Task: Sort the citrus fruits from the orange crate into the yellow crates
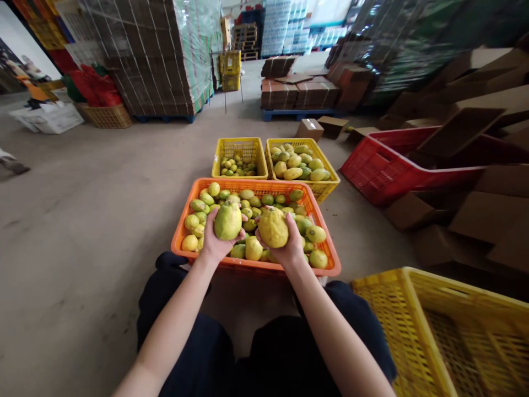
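Observation:
My left hand point(212, 242) is closed around a green-yellow papaya point(228, 220). In my right hand point(292, 245) sits a yellower, lumpy papaya point(273, 227), with the fingers wrapped round its side and underside. Both hands are above an orange plastic crate point(264, 266), which holds many green and yellow papayas point(253, 248). Behind it stand two yellow crates: the left crate point(216, 160) has smaller fruit low inside, and the right crate point(320, 190) is heaped with larger papayas point(294, 161).
At the lower right stands a yellow crate point(407, 298). A red crate point(363, 171) and opened cardboard boxes point(487, 215) lie along the right. Flattened cardboard stacks point(316, 95) rest on a blue pallet point(285, 115). A wrapped tall stack point(144, 55) is at the back left.

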A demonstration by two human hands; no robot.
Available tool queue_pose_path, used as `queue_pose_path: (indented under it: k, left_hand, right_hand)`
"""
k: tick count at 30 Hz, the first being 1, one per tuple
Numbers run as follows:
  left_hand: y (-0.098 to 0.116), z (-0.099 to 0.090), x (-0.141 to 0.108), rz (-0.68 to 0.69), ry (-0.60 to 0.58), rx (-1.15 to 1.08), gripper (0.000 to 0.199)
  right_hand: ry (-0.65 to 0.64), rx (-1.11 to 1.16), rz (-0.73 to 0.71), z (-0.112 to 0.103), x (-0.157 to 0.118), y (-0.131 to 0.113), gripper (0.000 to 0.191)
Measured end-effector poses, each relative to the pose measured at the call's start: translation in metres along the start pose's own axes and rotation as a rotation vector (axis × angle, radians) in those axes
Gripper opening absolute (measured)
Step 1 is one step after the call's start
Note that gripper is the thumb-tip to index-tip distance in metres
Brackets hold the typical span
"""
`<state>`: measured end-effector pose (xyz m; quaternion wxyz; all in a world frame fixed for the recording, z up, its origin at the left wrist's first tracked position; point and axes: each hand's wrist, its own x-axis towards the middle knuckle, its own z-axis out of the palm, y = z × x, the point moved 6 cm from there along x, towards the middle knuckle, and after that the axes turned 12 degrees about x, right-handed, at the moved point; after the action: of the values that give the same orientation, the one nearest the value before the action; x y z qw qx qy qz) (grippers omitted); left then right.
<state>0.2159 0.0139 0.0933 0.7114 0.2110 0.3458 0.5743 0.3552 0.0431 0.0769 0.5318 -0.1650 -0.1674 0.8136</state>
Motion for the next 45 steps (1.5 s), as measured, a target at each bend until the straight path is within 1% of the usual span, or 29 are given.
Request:
queue_pose_path:
  k: [2,4,6,8,10,13,15,17,20,23,26,28,30,34,38,42,45]
  left_hand:
    - [0.001,0.001,-0.003,0.023,-0.060,-0.001,0.045]
    - [0.002,0.001,-0.005,0.056,-0.098,-0.012,0.041]
    - [0.002,0.001,-0.005,0.083,-0.118,-0.027,0.039]
    - [-0.001,0.000,-0.005,0.075,-0.109,-0.036,0.039]
    - [-0.004,0.000,-0.004,0.038,-0.079,-0.050,0.041]
    - [-0.006,0.003,-0.003,-0.009,-0.050,-0.090,0.048]
    - [-0.006,0.007,-0.002,-0.030,-0.064,-0.109,0.051]
    - [-0.007,0.010,0.000,-0.047,-0.079,-0.125,0.052]
    - [-0.010,0.006,0.004,-0.067,-0.051,-0.180,0.052]
    - [-0.015,-0.005,0.011,-0.037,0.033,-0.286,0.052]
    - [-0.017,-0.012,0.018,0.071,0.080,-0.407,0.051]
    - [-0.019,-0.012,0.021,0.122,0.078,-0.454,0.050]
    - [-0.022,-0.010,0.023,0.128,0.074,-0.469,0.049]
    - [-0.029,-0.009,0.023,0.079,0.083,-0.491,0.044]
    - [-0.029,-0.014,0.022,0.072,0.124,-0.492,0.037]
    - [-0.029,-0.018,0.022,0.047,0.163,-0.471,0.030]
    - [-0.030,-0.019,0.020,0.027,0.185,-0.425,0.028]
  right_hand:
    - [-0.104,-0.025,-0.008,0.007,-0.004,-0.003,0.044]
    - [-0.178,-0.047,0.017,0.013,-0.007,-0.004,0.044]
    - [-0.231,-0.067,0.047,0.016,-0.011,-0.003,0.044]
    - [-0.244,-0.078,0.041,0.017,-0.013,-0.003,0.045]
    - [-0.201,-0.061,0.019,0.016,-0.013,-0.004,0.042]
    - [-0.058,0.048,0.017,0.009,-0.011,-0.005,0.034]
    - [0.048,0.129,0.064,0.003,-0.008,-0.003,0.034]
    - [0.125,0.192,0.118,-0.002,-0.005,0.000,0.036]
    - [0.179,0.268,0.154,-0.010,0.001,0.001,0.037]
    - [0.247,0.330,0.139,-0.019,0.005,0.005,0.034]
    - [0.340,0.420,0.047,-0.022,0.008,0.008,0.030]
    - [0.360,0.477,-0.009,-0.019,0.009,0.010,0.032]
    - [0.353,0.498,-0.026,-0.014,0.009,0.012,0.033]
    - [0.326,0.484,-0.023,-0.011,0.007,0.015,0.035]
    - [0.301,0.488,-0.006,-0.012,0.007,0.017,0.035]
    - [0.348,0.477,0.001,-0.012,0.006,0.018,0.031]
    - [0.360,0.463,-0.024,-0.013,0.006,0.013,0.025]
